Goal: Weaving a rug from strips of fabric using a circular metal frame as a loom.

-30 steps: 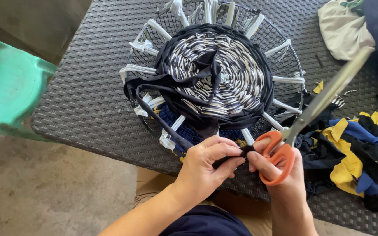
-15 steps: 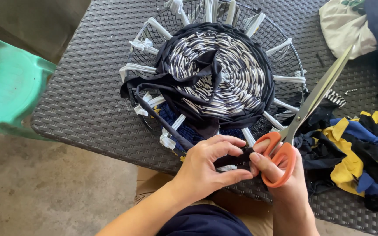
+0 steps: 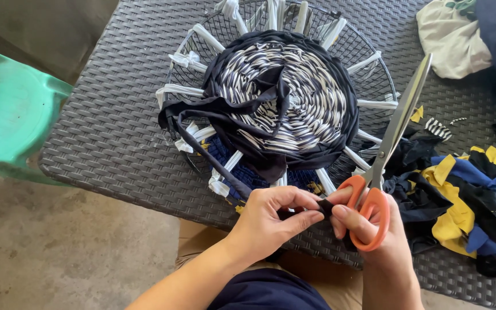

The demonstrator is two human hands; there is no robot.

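I see two bare forearms ending in the left hand (image 3: pixel 271 221) and right hand (image 3: pixel 374 238), both without gloves, rings, watch or sleeves in view. Fingernails are short and unpainted. Below the arms I note dark navy fabric clothing, and tan cloth beside it at the lap.

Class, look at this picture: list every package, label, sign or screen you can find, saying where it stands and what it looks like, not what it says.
None of these is in view: no package, label, sign or screen.
The dark woven table bears only a round wire frame with a navy and white woven mat, fabric scraps, and orange-handled scissors in the right hand.
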